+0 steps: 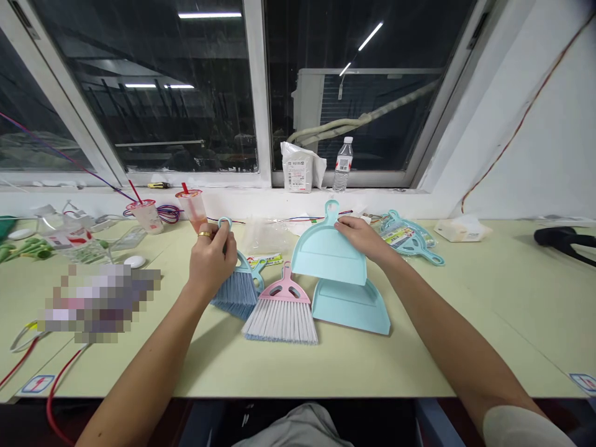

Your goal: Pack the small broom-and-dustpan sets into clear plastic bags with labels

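Observation:
My left hand (212, 257) is closed round the handle of a small blue hand brush (233, 287), its bristles hanging down. Another blue brush lies partly hidden behind it. My right hand (356, 234) grips the edge of a light blue dustpan (328, 248) near its handle, holding it raised. Below it a second light blue dustpan (351, 307) lies on the table, its upper part covered by the raised one. Between the hands a pink brush (282, 310) with white bristles rests flat on the table.
Wrapped blue dustpan sets (410, 239) lie at the back right, beside a tissue pack (460, 230). Two drink cups (145, 216) stand at the back left near a clear plastic container (65, 236). A water bottle (343, 164) and a white package (298, 167) stand on the sill.

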Available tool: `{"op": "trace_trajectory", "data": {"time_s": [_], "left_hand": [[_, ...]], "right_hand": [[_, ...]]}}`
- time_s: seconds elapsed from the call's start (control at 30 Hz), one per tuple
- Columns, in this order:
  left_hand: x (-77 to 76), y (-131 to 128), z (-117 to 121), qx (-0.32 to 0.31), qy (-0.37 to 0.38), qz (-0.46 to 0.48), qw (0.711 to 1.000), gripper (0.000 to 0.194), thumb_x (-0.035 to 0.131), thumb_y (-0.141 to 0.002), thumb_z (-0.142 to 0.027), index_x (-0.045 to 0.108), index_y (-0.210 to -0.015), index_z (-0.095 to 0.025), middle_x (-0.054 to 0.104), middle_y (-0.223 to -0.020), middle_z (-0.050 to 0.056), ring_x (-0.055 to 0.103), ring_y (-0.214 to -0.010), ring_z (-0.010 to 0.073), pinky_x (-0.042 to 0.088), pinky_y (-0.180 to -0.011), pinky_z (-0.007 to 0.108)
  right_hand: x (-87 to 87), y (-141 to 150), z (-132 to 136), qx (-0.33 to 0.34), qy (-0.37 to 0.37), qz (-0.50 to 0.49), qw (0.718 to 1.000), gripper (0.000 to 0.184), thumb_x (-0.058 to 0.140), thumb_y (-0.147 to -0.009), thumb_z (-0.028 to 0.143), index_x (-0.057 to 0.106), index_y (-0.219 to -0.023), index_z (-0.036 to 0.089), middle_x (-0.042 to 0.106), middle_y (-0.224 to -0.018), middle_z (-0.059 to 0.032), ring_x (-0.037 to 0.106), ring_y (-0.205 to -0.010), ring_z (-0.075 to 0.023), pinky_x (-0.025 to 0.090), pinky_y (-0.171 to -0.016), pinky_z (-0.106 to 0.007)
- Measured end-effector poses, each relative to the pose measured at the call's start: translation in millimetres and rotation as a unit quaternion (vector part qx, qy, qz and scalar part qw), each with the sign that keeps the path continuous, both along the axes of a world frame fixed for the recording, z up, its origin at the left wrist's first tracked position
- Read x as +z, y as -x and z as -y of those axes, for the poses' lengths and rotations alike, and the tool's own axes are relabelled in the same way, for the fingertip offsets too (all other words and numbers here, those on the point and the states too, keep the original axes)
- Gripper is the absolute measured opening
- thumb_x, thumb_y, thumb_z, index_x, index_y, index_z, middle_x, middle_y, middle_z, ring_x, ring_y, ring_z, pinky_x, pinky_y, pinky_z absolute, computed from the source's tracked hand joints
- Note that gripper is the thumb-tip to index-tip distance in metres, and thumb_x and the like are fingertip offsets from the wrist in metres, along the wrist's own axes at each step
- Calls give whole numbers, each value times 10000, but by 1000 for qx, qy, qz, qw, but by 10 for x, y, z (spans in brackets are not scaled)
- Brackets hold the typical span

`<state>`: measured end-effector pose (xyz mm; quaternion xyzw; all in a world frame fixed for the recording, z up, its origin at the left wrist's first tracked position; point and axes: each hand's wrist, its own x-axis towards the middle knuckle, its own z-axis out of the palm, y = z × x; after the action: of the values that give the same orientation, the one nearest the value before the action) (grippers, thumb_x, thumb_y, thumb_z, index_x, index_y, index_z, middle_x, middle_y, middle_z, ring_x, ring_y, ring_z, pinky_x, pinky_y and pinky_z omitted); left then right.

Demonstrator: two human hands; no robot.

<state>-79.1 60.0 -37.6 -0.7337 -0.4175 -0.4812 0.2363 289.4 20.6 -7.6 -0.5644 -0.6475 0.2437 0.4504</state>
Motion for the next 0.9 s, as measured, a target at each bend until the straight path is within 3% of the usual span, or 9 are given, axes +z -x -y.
{"op": "trace_trajectory", "data": {"time_s": [0.3,0.4,0.53,0.63,0.7,0.8,0.9], "left_hand": [[-61,-96,104,-44,-55,-1,998,342,569,-931,-216,683,-1245,-145,628,-1022,152,643,-824,202,532,-719,320],[-6,-180,179,-66,-52,42,996,282,589,-924,-235,713,-1160,-141,641,-972,124,646,-818,191,536,-721,308],[243,-426,380,-108,54,113,986,235,566,-944,-294,734,-1058,-178,649,-868,53,612,-710,156,527,-674,291],[464,-734,526,-110,139,69,982,212,569,-936,-306,746,-989,-202,637,-745,31,607,-697,180,516,-722,320],[557,-963,563,-75,165,33,983,216,559,-938,-321,739,-968,-205,660,-754,50,634,-736,212,496,-741,345],[586,-1259,527,-14,195,-11,981,220,547,-947,-355,705,-962,-202,699,-827,85,670,-806,253,465,-729,352],[547,-1435,467,1,235,-37,971,235,545,-955,-352,642,-1088,-184,723,-906,121,692,-862,280,455,-737,353]], "right_hand": [[-32,169,29,15,-9,-10,1000,296,543,-886,468,517,-753,205,429,-712,33,411,-670,-146,300,-624,-289],[-50,245,48,27,-26,-10,999,299,541,-895,482,541,-781,206,457,-728,26,431,-692,-156,320,-639,-290],[-115,373,80,35,-29,-8,999,332,510,-935,513,565,-798,215,521,-753,9,478,-740,-181,359,-680,-299],[-169,486,127,48,-17,-27,998,391,488,-963,568,620,-836,223,623,-855,-23,557,-875,-227,416,-777,-321],[-180,552,172,67,-10,-53,996,458,467,-968,634,657,-877,227,668,-933,-43,583,-974,-257,440,-843,-339],[-146,608,239,126,-7,-55,991,545,436,-958,706,681,-928,220,682,-952,-55,593,-1006,-269,458,-880,-355],[-101,601,274,197,-30,-19,980,457,555,-927,648,688,-1004,217,686,-980,-52,599,-1026,-275,452,-934,-369]]}}
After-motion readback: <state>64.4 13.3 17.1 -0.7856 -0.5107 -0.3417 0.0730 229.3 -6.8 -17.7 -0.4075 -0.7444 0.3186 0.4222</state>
